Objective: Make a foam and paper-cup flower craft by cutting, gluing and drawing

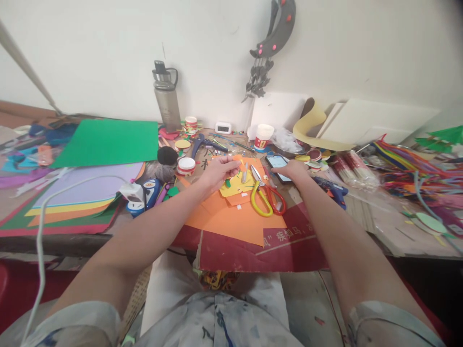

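A person's bare arms reach over a crowded craft table. The left hand (221,174) pinches a small orange paper piece (238,158) between thumb and fingertips, just above a stack of yellow paper (235,188) that rests on a larger orange paper sheet (237,227). The right hand (294,169) is at a smartphone (275,161) lying screen up beyond the sheet, its thumb stretched across the lit screen; the other fingers are largely hidden, so whether they grip the phone cannot be told. Between the hands lie scissors (261,184) with one yellow and one red handle, their blades pointing away from the person. The small orange paper piece looks almost weightless and flexible, likely to crease or tear if squeezed hard, so a light pinch at its edge, as here, seems best. The smartphone, by contrast, should be rigid and a little heavier, with smooth glass that could slip and crack; its long side edges look like the safest hold. The scissors seem stiff and solid, best taken by the handle loops, clear of the bare metal blades.
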{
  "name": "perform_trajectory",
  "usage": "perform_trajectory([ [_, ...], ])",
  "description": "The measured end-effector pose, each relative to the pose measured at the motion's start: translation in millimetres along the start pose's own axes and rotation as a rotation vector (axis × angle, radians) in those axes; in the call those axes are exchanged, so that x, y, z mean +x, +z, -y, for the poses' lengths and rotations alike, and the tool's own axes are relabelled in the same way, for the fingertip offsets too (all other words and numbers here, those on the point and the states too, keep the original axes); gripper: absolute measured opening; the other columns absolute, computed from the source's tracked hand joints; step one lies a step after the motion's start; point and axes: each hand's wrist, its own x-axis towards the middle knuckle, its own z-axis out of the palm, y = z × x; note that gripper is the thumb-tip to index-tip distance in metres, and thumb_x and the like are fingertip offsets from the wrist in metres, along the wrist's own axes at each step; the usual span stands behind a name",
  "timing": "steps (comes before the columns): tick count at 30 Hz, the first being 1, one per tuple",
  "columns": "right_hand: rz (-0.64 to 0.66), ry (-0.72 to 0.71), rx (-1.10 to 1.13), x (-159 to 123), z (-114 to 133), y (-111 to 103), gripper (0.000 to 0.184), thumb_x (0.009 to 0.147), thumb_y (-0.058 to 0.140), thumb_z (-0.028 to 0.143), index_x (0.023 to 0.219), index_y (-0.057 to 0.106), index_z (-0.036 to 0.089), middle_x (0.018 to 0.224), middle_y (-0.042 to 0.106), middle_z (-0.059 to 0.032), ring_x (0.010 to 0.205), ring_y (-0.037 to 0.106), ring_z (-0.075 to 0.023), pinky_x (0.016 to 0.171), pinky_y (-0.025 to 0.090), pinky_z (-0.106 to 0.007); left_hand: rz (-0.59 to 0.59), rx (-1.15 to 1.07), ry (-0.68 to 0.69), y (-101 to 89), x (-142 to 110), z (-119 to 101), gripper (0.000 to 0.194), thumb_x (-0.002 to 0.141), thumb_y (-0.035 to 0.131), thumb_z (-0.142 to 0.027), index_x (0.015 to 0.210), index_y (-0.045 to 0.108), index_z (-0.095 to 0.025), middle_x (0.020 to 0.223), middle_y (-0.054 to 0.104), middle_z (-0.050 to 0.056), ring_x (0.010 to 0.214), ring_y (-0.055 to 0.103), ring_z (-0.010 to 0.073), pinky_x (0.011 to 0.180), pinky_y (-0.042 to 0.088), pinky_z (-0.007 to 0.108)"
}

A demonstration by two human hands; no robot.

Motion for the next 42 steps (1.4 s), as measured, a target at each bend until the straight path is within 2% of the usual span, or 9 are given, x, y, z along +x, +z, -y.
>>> perform_trajectory([
  [8, 0.063, -0.030, -0.009, 4, 15, -3, 0.090, 0.082, 0.084, 0.070, 0.145, 0.072, 0.008, 0.147, 0.069, -0.0293, 0.142, 0.065, -0.0431, 0.116, 0.053, -0.052, 0.015, 0.034, -0.002, -3.2, 1, 1, 0.036, 0.071, 0.099, -0.023, 0.066, 0.064, -0.013, 0.058, 0.064, -0.003, 0.052, 0.055, 0.0036, 0.054, 0.040, 0.016],
  [15, 0.030, 0.044, -0.011, 0, 18, 0, 0.112, 0.077, 0.084, 0.075, 0.157, 0.059, 0.000, 0.161, 0.052, -0.0402, 0.154, 0.049, -0.0521, 0.122, 0.043, -0.061, -0.028, -0.003, -0.021, 3.5, -4, -7, 0.033, 0.074, 0.096, -0.014, 0.067, 0.064, -0.012, 0.057, 0.063, -0.002, 0.050, 0.055, 0.0032, 0.054, 0.040, 0.016],
  [24, -0.038, 0.025, 0.036, -16, 16, 7, 0.100, 0.086, 0.076, 0.071, 0.157, 0.058, 0.002, 0.161, 0.053, -0.0355, 0.155, 0.046, -0.0471, 0.124, 0.039, -0.060, -0.027, 0.008, -0.006, -0.1, -2, -8, 0.032, 0.074, 0.096, -0.016, 0.068, 0.065, -0.012, 0.057, 0.063, -0.002, 0.051, 0.055, 0.0034, 0.056, 0.041, 0.016],
  [30, -0.099, 0.012, 0.099, -34, 17, -9, 0.105, 0.088, 0.070, 0.079, 0.156, 0.055, 0.000, 0.163, 0.047, -0.0384, 0.157, 0.041, -0.0503, 0.124, 0.038, -0.061, -0.029, 0.056, -0.004, -3.8, 0, -5, 0.028, 0.076, 0.093, -0.015, 0.068, 0.067, -0.011, 0.058, 0.063, -0.002, 0.051, 0.054, 0.0035, 0.055, 0.040, 0.017],
  [33, -0.194, -0.191, 0.237, -57, 12, -13, 0.078, 0.101, 0.057, 0.065, 0.153, 0.056, 0.007, 0.154, 0.059, -0.0295, 0.147, 0.052, -0.0421, 0.120, 0.043, -0.054, -0.039, 0.049, 0.006, -4.3, 0, -9, 0.027, 0.075, 0.094, -0.015, 0.070, 0.068, -0.012, 0.062, 0.065, -0.002, 0.054, 0.056, 0.0038, 0.055, 0.039, 0.017],
  [35, -0.135, -0.444, 0.241, -82, 4, -9, 0.057, 0.104, 0.055, 0.053, 0.144, 0.063, 0.013, 0.136, 0.070, -0.0210, 0.130, 0.063, -0.0349, 0.117, 0.045, -0.047, -0.057, 0.032, 0.022, -5.4, 0, -13, 0.027, 0.073, 0.095, -0.016, 0.072, 0.068, -0.012, 0.065, 0.065, -0.002, 0.057, 0.058, 0.0037, 0.057, 0.040, 0.017],
  [37, -0.098, -0.605, 0.121, -111, -7, 0, 0.053, 0.103, 0.059, 0.052, 0.142, 0.065, 0.016, 0.128, 0.072, -0.0187, 0.124, 0.063, -0.0356, 0.114, 0.046, -0.049, -0.069, 0.017, 0.041, -7.2, 1, -16, 0.027, 0.075, 0.094, -0.017, 0.072, 0.068, -0.012, 0.066, 0.065, -0.003, 0.057, 0.057, 0.0036, 0.058, 0.040, 0.018],
  [40, -0.126, -0.618, -0.078, -149, -23, 11, 0.064, 0.102, 0.063, 0.051, 0.153, 0.061, 0.013, 0.136, 0.066, -0.0243, 0.123, 0.061, -0.0410, 0.109, 0.047, -0.052, -0.086, 0.021, 0.056, -10.1, 3, -17, 0.028, 0.079, 0.091, -0.017, 0.069, 0.065, -0.013, 0.063, 0.063, -0.003, 0.056, 0.055, 0.0033, 0.058, 0.040, 0.018],
  [42, -0.135, -0.651, -0.139, -161, -29, 14, 0.059, 0.103, 0.063, 0.043, 0.153, 0.063, 0.012, 0.137, 0.065, -0.0251, 0.122, 0.061, -0.0409, 0.108, 0.047, -0.051, -0.107, 0.039, 0.048, -11.3, 4, -17, 0.028, 0.085, 0.086, -0.015, 0.068, 0.064, -0.013, 0.061, 0.063, -0.003, 0.054, 0.053, 0.0028, 0.057, 0.039, 0.017],
])
